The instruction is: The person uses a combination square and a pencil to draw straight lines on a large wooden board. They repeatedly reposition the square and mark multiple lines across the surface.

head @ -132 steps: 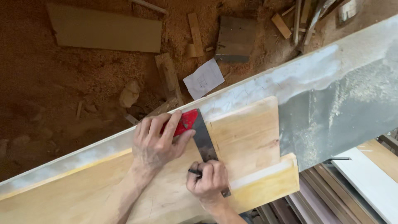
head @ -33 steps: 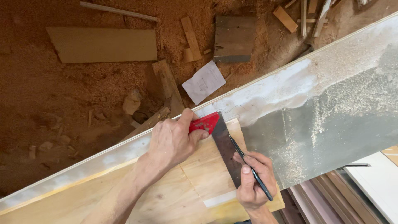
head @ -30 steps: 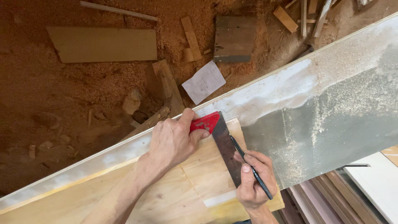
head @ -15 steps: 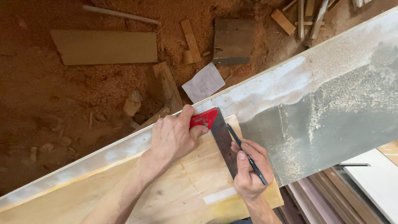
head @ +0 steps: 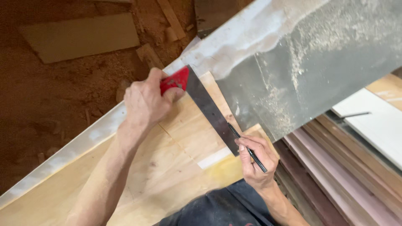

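Observation:
My left hand (head: pixel 144 100) presses the red stock of a try square (head: pixel 176 79) against the far edge of a pale wooden board (head: pixel 176 167). The square's dark steel blade (head: pixel 211 111) runs across the board towards me. My right hand (head: pixel 255 161) grips a thin black pencil (head: pixel 249 148), whose tip touches the board beside the blade's near end. The board lies on a grey, dusty bench top (head: pixel 318 62).
Stacked boards in white, pink and brown (head: pixel 347 155) lie to the right, below the bench. The floor at the left is covered in reddish sawdust, with a flat board (head: pixel 79 37) and wood offcuts (head: pixel 169 16) on it. Dark clothing (head: pixel 217 209) shows at the bottom.
The view has swung down and right. My right hand has drawn the pencil along the blade from near the stock to the blade's near end. My left hand keeps the square in place.

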